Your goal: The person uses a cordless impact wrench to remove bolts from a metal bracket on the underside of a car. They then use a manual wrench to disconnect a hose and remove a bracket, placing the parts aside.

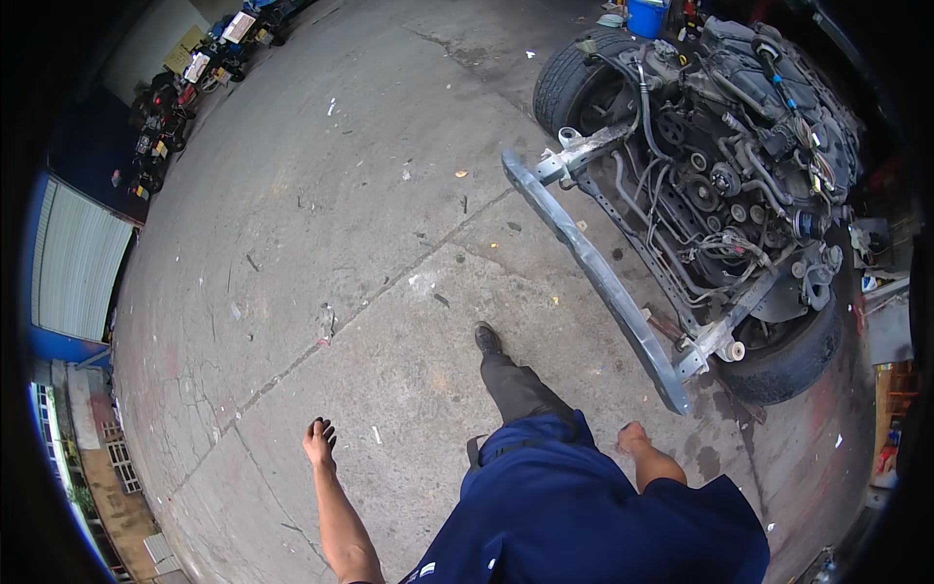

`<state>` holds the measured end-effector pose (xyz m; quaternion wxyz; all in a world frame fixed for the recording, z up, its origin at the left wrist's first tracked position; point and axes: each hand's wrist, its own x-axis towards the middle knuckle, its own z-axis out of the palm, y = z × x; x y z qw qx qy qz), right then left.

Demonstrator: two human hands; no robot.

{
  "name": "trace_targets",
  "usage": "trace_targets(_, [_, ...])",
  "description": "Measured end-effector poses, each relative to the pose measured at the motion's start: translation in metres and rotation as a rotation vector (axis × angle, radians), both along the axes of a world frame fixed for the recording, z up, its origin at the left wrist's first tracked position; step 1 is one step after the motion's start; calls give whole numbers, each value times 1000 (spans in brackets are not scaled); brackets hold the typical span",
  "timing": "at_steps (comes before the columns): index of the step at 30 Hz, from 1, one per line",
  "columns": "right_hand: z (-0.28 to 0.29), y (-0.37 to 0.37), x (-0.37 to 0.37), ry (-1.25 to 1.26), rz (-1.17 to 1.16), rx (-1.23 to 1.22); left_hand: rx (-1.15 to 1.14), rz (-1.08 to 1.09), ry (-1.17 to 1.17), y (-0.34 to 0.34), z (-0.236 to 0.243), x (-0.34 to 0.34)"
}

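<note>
My left hand (319,444) hangs over the concrete floor (321,243) at the lower left, away from any object. Its fingers look dark, loosely bent and a little apart, with no held thing visible. On the other side, my right hand (633,438) hangs beside my hip, its fingers turned from view. Nearest to it is the end of a grey metal bumper bar (598,277), which it does not touch. Behind that bar lies a stripped vehicle front with an exposed engine (715,185), pulleys, hoses and loose wiring.
Two tires, one far (556,83) and one near (786,365), flank the engine. A blue bucket (646,18) stands at the far right. Parked motorcycles (161,136) line the left wall by a roller shutter (78,258). Small scraps litter the floor.
</note>
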<state>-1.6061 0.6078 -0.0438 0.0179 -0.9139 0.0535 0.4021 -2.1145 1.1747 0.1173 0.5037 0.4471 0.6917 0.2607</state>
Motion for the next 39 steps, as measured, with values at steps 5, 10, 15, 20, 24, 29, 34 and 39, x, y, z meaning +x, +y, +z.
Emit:
trace_targets(5, [-36,149,-3,456,-127,42,65,-38,-49,176,5,92])
trace_targets(10, [-5,449,129,277,84,388,-552,-123,10,200,-44,185])
trace_targets(15, [112,724,303,-16,91,1026,-795,-549,233,253,-58,271])
trace_targets(20, [147,876,444,-227,171,1041,-857,-443,226,398,-106,342])
trace_targets(24, [83,914,501,-177,147,651,-924,-361,254,551,-145,397])
trace_targets(29, [1,887,464,-72,-154,163,-628,-511,504,809,-135,585])
trace_targets(34, [-42,884,441,-72,720,224,-122,-848,124,1037,-71,916])
trace_targets(39, [-68,959,497,295,585,120,85,-1097,86,1113,-35,1201])
